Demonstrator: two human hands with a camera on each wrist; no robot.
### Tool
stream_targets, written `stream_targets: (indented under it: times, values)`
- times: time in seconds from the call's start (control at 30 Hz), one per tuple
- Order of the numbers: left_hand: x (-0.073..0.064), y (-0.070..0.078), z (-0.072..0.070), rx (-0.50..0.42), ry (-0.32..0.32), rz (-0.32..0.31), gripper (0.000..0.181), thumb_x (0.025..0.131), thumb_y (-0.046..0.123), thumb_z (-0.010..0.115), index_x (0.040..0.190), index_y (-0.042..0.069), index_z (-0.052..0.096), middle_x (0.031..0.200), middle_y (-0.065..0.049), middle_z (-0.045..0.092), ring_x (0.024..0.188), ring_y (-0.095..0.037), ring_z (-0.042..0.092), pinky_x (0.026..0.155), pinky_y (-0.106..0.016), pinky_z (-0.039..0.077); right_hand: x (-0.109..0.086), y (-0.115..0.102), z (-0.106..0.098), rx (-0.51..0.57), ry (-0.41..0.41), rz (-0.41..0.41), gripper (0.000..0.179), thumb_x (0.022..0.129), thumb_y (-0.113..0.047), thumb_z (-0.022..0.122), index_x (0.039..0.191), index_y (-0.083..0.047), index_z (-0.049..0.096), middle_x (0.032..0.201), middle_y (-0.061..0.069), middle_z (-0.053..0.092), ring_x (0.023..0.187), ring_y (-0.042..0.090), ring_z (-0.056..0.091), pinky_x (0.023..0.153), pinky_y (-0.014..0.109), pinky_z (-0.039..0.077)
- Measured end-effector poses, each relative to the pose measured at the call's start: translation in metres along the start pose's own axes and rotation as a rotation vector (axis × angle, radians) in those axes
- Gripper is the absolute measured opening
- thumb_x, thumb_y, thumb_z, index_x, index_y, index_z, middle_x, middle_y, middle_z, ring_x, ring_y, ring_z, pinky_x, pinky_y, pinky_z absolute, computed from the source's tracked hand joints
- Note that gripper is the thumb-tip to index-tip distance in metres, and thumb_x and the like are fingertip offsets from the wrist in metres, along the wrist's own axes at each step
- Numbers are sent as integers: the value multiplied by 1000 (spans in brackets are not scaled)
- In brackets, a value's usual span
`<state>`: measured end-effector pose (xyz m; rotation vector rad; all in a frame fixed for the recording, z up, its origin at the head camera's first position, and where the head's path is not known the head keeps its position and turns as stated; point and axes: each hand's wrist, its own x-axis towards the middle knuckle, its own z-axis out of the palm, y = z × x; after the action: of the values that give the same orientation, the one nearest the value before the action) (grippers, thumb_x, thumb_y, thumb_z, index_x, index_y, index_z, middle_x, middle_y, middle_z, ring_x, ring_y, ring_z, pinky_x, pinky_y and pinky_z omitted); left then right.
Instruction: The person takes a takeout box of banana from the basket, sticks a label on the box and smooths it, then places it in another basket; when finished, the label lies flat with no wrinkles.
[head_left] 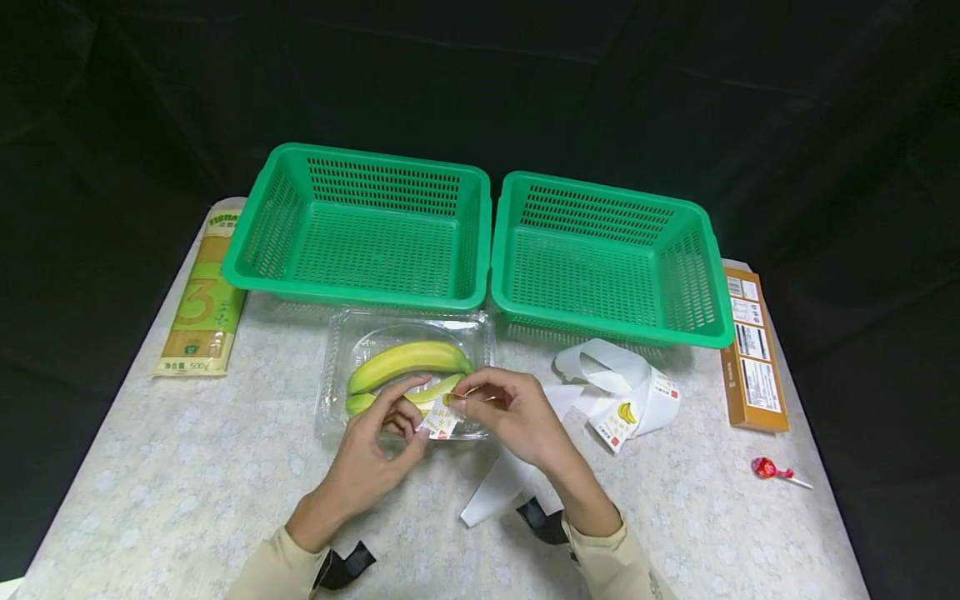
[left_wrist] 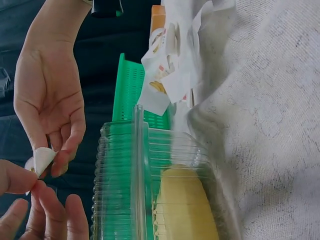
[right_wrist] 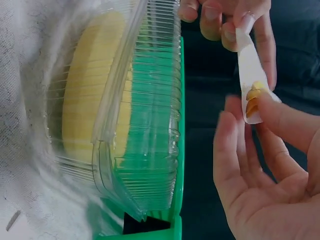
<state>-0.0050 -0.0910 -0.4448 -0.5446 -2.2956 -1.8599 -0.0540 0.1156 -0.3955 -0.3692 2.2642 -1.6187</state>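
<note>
Between both hands a small white sticker (head_left: 440, 419) with a banana print is held above a clear plastic clamshell box (head_left: 327, 400). My left hand (head_left: 375, 450) pinches one end of the sticker between thumb and finger. The other end is pinched by my right hand (head_left: 521, 417), whose thumb lies over the banana picture in the right wrist view. Inside the box lie yellow-green bananas (head_left: 408, 360). In the left wrist view the sticker (left_wrist: 44, 159) looks bent. The hands hide part of the box's front edge.
Two green baskets (head_left: 487, 242) stand behind the box. A white strip of banana labels (head_left: 648, 408) lies loosely coiled to the right. A noodle package (head_left: 201, 304) is at far left; an orange box (head_left: 752, 358) and a red lollipop (head_left: 765, 468) are at far right.
</note>
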Motion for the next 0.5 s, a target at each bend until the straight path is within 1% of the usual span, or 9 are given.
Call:
stream_targets:
  times: [0.07,0.13,0.27,0.33,0.4,0.5]
  values:
    - [-1,-1,0,4,-7,11,63,83,-12,67,141,9,52,86,-4,63,76,-3,58,68,-22,55,1,1,1,-10,35,-33,11,91,-8,73,100,-5,76,97,12,74,83,5,67,75,24,58]
    - [-1,-1,0,18,-13,24,56,84,-11,67,136,9,56,87,-3,63,77,-3,57,69,-21,56,2,2,1,-12,59,-62,12,91,-8,72,101,-3,76,97,14,73,85,5,66,78,25,59]
    - [-1,-4,1,56,-21,68,36,87,-10,65,117,9,66,89,-2,64,80,-4,58,72,-22,57,5,4,3,-34,99,-62,14,90,-9,73,102,-3,77,95,14,73,81,6,66,76,24,58]
    - [-1,-5,1,70,-16,81,30,87,-10,64,109,10,70,90,-2,65,81,-5,60,73,-21,57,7,5,4,-49,117,-52,15,90,-9,74,103,-3,77,93,14,73,80,6,65,76,23,57]
    - [-1,-6,2,86,5,90,28,86,-11,64,103,10,72,89,-2,67,81,-6,62,73,-20,57,9,4,5,-59,139,-38,14,89,-10,75,102,-4,77,91,13,73,80,7,64,76,23,56]
    - [0,-6,2,104,50,96,28,84,-12,65,101,8,75,89,-3,69,79,-7,63,74,-18,56,11,3,6,-63,178,-33,10,87,-10,77,96,-5,76,87,13,72,77,8,63,74,22,55]
